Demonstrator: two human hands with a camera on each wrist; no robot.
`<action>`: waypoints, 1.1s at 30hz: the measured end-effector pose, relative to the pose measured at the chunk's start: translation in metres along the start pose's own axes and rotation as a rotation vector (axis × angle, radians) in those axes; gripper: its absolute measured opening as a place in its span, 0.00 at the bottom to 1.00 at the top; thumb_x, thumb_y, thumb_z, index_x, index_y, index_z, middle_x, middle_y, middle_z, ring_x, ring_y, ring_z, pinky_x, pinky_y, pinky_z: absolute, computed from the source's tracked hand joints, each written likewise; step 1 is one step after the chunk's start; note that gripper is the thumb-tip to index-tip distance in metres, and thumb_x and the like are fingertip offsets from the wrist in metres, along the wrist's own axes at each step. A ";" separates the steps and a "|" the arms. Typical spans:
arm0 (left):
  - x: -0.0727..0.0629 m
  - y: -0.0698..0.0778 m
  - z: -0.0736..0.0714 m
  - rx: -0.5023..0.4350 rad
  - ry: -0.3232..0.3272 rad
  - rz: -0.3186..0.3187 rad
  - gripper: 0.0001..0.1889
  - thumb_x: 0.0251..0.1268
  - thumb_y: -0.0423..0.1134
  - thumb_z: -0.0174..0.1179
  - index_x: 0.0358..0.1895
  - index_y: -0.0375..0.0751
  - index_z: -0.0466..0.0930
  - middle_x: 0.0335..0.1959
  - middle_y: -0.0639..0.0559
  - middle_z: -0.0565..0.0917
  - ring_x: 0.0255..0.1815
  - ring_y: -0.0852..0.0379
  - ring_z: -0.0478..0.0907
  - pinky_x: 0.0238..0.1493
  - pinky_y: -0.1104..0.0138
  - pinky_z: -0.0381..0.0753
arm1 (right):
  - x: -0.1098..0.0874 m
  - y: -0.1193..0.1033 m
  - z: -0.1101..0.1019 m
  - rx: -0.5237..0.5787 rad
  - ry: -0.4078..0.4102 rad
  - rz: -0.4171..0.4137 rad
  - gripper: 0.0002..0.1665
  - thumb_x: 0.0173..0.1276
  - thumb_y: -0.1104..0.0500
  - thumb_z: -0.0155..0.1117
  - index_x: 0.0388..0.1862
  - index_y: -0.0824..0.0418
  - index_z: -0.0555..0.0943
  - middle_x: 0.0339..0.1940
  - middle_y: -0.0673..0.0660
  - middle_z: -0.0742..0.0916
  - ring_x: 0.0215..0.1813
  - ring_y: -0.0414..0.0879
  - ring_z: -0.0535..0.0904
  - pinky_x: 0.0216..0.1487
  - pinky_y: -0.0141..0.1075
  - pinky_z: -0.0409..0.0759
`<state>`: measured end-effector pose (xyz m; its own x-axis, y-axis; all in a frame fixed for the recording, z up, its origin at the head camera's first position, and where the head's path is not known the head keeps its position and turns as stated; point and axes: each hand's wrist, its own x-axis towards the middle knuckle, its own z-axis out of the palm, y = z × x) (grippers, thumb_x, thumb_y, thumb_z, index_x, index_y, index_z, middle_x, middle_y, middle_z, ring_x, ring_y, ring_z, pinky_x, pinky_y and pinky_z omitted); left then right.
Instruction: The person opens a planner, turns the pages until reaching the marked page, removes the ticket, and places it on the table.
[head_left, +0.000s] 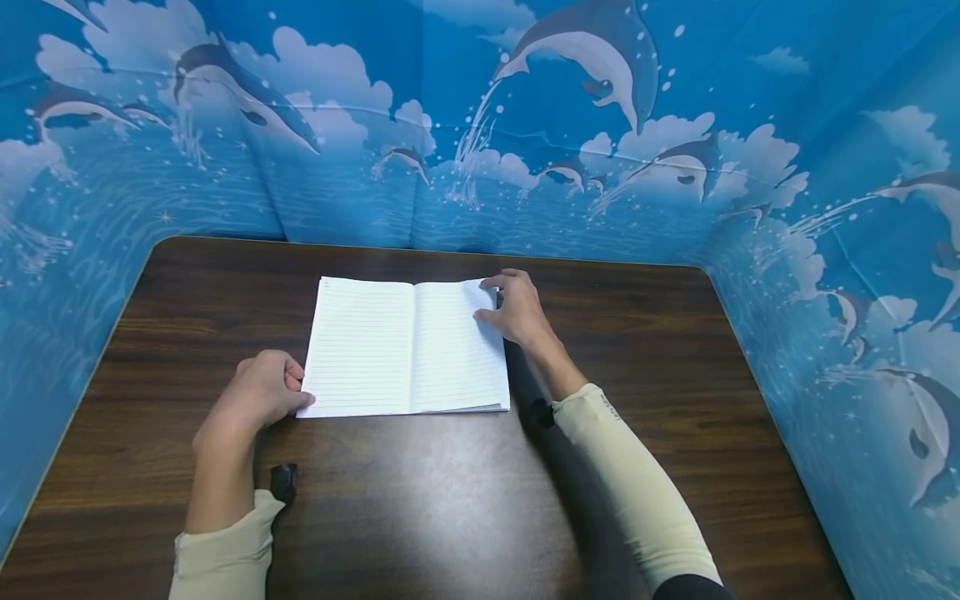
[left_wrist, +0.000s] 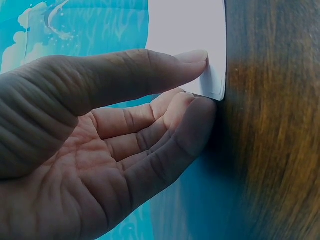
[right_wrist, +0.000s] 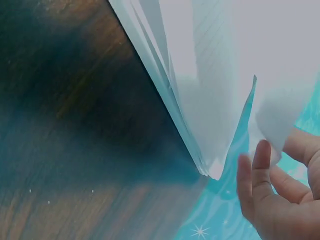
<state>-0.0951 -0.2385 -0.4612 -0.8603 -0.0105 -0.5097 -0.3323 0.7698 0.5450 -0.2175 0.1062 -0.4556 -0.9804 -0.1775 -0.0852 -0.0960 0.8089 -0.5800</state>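
Note:
An open notebook [head_left: 363, 350] with lined white pages lies on the table. At its near left corner my left hand [head_left: 262, 390] pinches the edge, thumb on the page and curled fingers at the side; the left wrist view shows the thumb [left_wrist: 170, 67] over the corner of the paper [left_wrist: 192, 30]. My right hand [head_left: 517, 310] is at the far right edge. In the right wrist view its fingers [right_wrist: 261, 170] and thumb pinch a page [right_wrist: 280, 110] that stands apart from the other sheets [right_wrist: 210, 125] below.
The dark wood-grain table [head_left: 450, 500] has rounded far corners. A blue cloth with dolphins [head_left: 360, 192] hangs behind the table and along both sides. Small black devices [head_left: 283, 483] sit at the wrists, next to pale sleeves [head_left: 630, 483].

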 end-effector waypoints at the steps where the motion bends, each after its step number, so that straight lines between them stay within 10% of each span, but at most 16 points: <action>1: 0.000 0.000 0.000 0.000 0.000 0.000 0.18 0.68 0.32 0.72 0.53 0.23 0.77 0.43 0.33 0.81 0.42 0.41 0.78 0.44 0.55 0.79 | 0.000 0.000 -0.001 0.004 -0.002 0.012 0.25 0.69 0.61 0.78 0.64 0.63 0.86 0.69 0.67 0.83 0.61 0.57 0.83 0.58 0.47 0.84; 6: 0.000 0.000 0.000 0.000 -0.001 -0.005 0.19 0.68 0.32 0.72 0.53 0.23 0.77 0.43 0.33 0.81 0.43 0.41 0.78 0.44 0.55 0.79 | 0.000 0.000 -0.004 0.027 -0.010 0.044 0.22 0.74 0.60 0.73 0.64 0.64 0.86 0.46 0.63 0.89 0.39 0.50 0.80 0.41 0.41 0.77; 33: 0.001 -0.001 -0.002 0.001 -0.006 -0.001 0.19 0.69 0.33 0.71 0.54 0.22 0.77 0.43 0.32 0.81 0.43 0.41 0.77 0.45 0.54 0.79 | -0.007 -0.024 -0.030 0.234 0.123 0.009 0.08 0.69 0.64 0.78 0.44 0.67 0.90 0.40 0.62 0.92 0.40 0.50 0.90 0.42 0.40 0.87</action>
<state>-0.0964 -0.2400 -0.4611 -0.8573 -0.0074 -0.5148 -0.3331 0.7704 0.5436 -0.2131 0.1047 -0.4166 -0.9960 -0.0898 -0.0001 -0.0591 0.6561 -0.7523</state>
